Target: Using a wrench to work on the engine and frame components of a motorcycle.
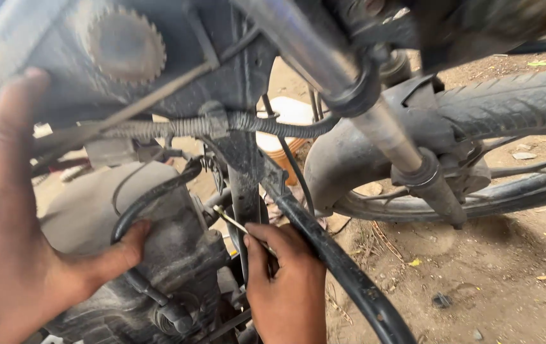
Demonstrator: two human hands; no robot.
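I look down at the front of a motorcycle. My left hand (12, 242) fills the left side, its thumb pressed against a black rubber hose (152, 197) that curves over the grey engine casing (177, 248). My right hand (285, 286) sits lower centre, fingers pinched on a thin metal tool (231, 220) whose tip points up-left toward the frame down tube (244, 185). A black tube (343, 267) runs diagonally past my right hand's knuckles.
The front tyre (515, 102), mudguard (343, 165) and fork leg (413, 165) stand to the right. A ribbed cable sleeve (222, 124) crosses the frame. A toothed round part (126, 44) is top left. An orange and white container (285, 140) stands behind. Dirt ground (476, 274) lies lower right.
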